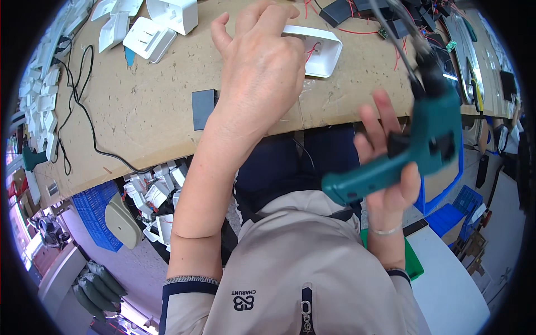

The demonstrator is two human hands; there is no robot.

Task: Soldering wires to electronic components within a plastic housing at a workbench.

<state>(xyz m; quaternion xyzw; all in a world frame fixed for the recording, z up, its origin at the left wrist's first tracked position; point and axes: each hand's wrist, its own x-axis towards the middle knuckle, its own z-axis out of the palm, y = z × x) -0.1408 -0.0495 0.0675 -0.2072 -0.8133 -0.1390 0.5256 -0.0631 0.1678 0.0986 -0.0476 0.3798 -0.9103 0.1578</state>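
Observation:
My left hand [261,64] is closed over the left end of a white plastic housing [330,53], which lies open side up on the table. Thin red wires show inside the housing; the little finger sticks out, and the thumb is largely hidden. In my right hand [385,167] is a teal pistol-grip power tool [432,131], raised in front of the table edge. The thumb rests on its grip and several fingers reach past the trigger side. The tool's nose points away from me, and its front end is blurred. A black rectangular box [204,109] lies beside my left wrist.
White plastic shells [149,38] lie at the far left, near a black cable [78,100]. Black boxes and red wires [357,30] gather at the far right. Below the table stand a blue crate [96,215] and a heap of white parts [159,190].

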